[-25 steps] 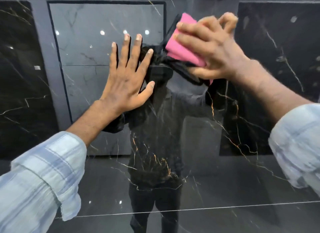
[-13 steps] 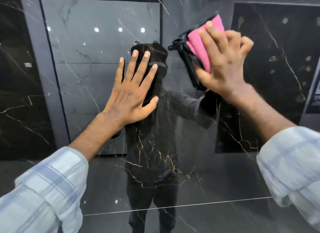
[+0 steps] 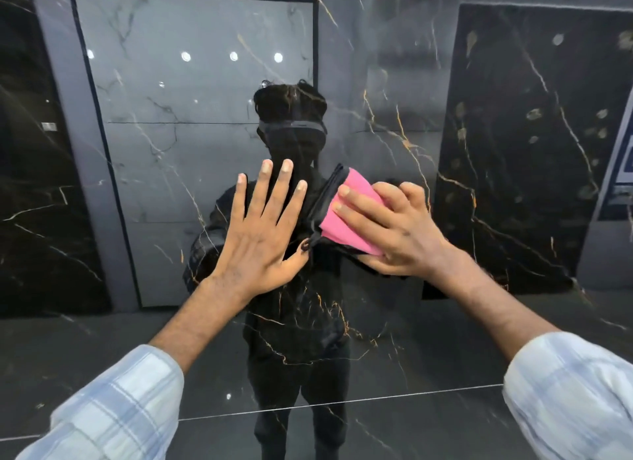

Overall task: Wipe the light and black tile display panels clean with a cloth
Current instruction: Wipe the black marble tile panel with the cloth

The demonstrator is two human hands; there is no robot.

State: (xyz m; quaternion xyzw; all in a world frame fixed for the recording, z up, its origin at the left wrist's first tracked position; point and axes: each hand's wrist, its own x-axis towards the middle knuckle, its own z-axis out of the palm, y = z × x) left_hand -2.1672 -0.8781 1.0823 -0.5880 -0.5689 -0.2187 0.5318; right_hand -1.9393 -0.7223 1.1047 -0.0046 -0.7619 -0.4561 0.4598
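A glossy black tile panel (image 3: 394,339) with gold and white veins fills the view right in front of me. My left hand (image 3: 260,233) lies flat against it, fingers spread and pointing up. Just to its right, my right hand (image 3: 394,230) holds a folded pink cloth (image 3: 346,216) against the panel, fingers over the cloth and thumb under it. The cloth's dark mirror image shows beside it in the polished surface.
The panel mirrors a person's dark figure, a light grey marbled panel (image 3: 191,134) with a dark frame, black panels (image 3: 513,151) at both sides and several ceiling lights. A thin joint line (image 3: 342,403) crosses the tile low down.
My right hand has carried the pink cloth down and leftward across the panel, from up high to right beside my left hand. The left hand stayed flat on the tile.
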